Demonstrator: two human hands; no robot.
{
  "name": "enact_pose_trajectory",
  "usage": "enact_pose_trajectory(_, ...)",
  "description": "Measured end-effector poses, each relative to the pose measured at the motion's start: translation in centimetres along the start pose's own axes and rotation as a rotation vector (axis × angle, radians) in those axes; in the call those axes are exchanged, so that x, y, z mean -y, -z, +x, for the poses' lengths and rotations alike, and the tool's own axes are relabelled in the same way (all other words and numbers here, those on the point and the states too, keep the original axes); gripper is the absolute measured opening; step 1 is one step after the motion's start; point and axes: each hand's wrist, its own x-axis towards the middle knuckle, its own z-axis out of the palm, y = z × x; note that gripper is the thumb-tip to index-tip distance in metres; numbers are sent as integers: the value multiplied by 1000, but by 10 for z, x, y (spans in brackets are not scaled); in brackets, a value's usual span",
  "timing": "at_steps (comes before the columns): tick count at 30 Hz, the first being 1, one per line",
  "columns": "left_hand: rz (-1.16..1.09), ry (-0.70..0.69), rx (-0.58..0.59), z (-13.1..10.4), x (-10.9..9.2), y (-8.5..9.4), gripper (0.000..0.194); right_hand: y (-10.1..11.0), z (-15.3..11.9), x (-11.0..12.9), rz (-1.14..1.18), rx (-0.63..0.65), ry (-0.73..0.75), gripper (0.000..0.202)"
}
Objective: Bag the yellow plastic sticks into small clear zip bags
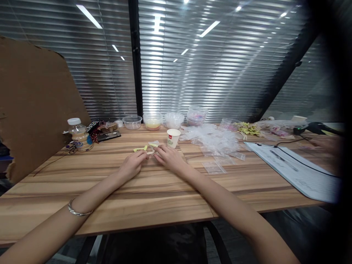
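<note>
My left hand [134, 162] is closed on the table, its fingertips pressed together by a short whitish strip [150, 152]; what they pinch is too small to make out. Facing it, my right hand [171, 158] has its fingertips on a small clear plastic bag [154, 142]. A pale yellow piece lies at that bag, partly covered by the fingers. Just beyond my left fingers is a bent yellow strip [140, 149]. A white paper cup [173, 138] with a red mark stands upright behind my right hand.
Loose clear bags [213, 141] spread right of the cup. Plastic bowls [153, 121] line the back by the blinds. A bottle [79, 135] and cardboard panel [35, 106] stand left. At right are a yellow pile [249, 129], a clipboard [291, 170] and another person's blurred hand [328, 146].
</note>
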Motion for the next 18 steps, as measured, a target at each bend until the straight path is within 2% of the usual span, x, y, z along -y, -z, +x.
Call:
enact_pose_trajectory(11, -27, 25, 10, -1, 3, -6, 47, 1, -1, -2, 75, -1, -39, 32)
enact_pose_trajectory(18, -70, 5, 61, -2, 6, -6, 39, -9, -2, -9, 221, 40, -13, 29)
